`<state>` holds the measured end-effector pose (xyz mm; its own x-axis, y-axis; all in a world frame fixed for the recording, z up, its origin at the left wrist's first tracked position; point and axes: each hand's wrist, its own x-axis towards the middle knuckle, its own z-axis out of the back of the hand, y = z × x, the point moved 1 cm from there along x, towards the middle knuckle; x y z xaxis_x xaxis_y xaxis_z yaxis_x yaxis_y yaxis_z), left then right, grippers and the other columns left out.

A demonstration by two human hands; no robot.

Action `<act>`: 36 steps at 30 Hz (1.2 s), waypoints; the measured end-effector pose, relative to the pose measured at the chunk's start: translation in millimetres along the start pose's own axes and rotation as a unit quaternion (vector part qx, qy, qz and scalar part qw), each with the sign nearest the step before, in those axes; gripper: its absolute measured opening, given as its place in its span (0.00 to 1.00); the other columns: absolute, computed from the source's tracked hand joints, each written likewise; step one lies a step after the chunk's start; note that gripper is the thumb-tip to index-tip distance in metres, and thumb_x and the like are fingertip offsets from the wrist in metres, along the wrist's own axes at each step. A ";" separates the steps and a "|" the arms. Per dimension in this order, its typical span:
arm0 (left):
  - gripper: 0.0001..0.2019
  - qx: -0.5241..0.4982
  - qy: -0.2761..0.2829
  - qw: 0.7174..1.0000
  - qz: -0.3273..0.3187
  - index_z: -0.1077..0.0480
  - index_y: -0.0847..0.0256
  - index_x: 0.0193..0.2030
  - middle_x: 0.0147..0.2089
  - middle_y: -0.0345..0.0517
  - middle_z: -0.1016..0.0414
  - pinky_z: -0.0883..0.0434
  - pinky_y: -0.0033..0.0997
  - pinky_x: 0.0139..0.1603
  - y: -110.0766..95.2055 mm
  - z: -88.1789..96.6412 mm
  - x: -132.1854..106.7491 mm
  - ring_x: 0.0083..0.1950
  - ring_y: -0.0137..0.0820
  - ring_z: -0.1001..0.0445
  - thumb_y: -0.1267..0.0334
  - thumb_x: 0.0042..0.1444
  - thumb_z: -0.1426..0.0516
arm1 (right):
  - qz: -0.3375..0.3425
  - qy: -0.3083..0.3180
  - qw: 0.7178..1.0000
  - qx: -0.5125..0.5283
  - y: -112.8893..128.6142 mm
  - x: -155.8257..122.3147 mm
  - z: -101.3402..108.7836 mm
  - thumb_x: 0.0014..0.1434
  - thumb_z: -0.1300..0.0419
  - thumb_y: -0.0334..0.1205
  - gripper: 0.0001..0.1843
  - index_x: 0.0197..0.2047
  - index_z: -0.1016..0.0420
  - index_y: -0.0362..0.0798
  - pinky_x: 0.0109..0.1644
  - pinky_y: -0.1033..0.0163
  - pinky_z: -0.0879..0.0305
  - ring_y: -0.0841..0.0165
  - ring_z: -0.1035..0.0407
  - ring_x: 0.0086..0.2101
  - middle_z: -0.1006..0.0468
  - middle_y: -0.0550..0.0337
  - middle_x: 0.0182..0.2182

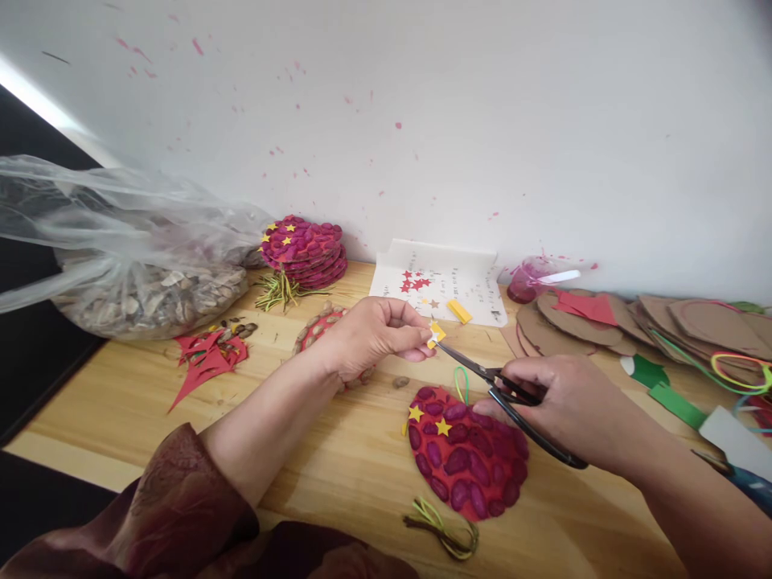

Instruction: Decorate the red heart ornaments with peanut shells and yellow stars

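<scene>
Between the thumb and fingers of my left hand [386, 336] is a small piece of yellow paper [439, 331] with a whitish patch on it. My right hand [560, 402] has its fingers through the handles of black-handled scissors [476, 368], whose blade tips meet the yellow paper. Below the scissors lies a round red disc [467, 450] covered with purple shells or seeds; two yellow stars [443, 426] sit on it and a green loop [461, 384] sticks out at its top. Partly behind my left hand is another red disc [319, 326] with brown pieces.
At the back stand a stack of purple discs [305, 249], a written sheet [440, 277] with red stars and a folded yellow strip [459, 311], and a purple-stained cup [531, 277]. Cardboard rounds [572, 322] lie right. Left are a plastic bag of shells [157, 301] and red scraps [208, 362].
</scene>
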<state>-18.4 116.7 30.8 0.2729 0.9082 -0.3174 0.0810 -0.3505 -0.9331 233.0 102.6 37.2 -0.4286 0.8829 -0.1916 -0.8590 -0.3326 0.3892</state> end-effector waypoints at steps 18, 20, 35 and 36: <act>0.10 0.002 0.030 1.000 -0.001 0.24 0.65 0.28 0.28 0.44 0.19 0.25 0.23 0.36 9.5 6.8 9.8 0.30 0.25 0.22 0.65 0.45 0.29 | 0.016 0.021 1.000 -0.005 -0.6 7.2 -2.9 0.55 0.39 0.65 0.32 0.19 0.47 0.50 0.25 0.63 0.55 0.72 0.52 0.22 0.46 0.69 0.16; 0.10 0.005 0.030 1.000 0.001 0.24 0.65 0.28 0.28 0.44 0.19 0.26 0.23 0.35 10.2 6.9 10.9 0.30 0.24 0.22 0.64 0.44 0.29 | 0.018 0.026 0.999 -0.009 -1.6 8.5 -3.9 0.55 0.39 0.65 0.31 0.19 0.46 0.51 0.26 0.62 0.55 0.71 0.51 0.22 0.45 0.69 0.16; 0.11 0.019 -0.003 1.000 0.010 0.24 0.64 0.25 0.26 0.45 0.20 0.24 0.25 0.33 24.8 6.9 22.8 0.29 0.27 0.22 0.64 0.40 0.27 | 0.033 0.037 0.999 0.001 -16.4 21.4 -16.3 0.53 0.39 0.66 0.32 0.18 0.49 0.52 0.26 0.62 0.56 0.71 0.52 0.22 0.47 0.69 0.16; 0.11 0.018 -0.007 1.000 0.010 0.24 0.64 0.25 0.26 0.46 0.19 0.24 0.25 0.33 26.1 7.1 23.7 0.29 0.28 0.22 0.64 0.40 0.27 | 0.034 0.037 0.999 0.004 -17.1 22.4 -17.4 0.53 0.39 0.66 0.32 0.18 0.49 0.52 0.26 0.62 0.56 0.71 0.52 0.22 0.47 0.69 0.16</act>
<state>-16.7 130.7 -2.3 0.2614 0.9043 -0.3376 0.0403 -0.3597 -0.9322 233.2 122.3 10.6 -0.5063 0.8308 -0.2309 -0.8249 -0.3887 0.4103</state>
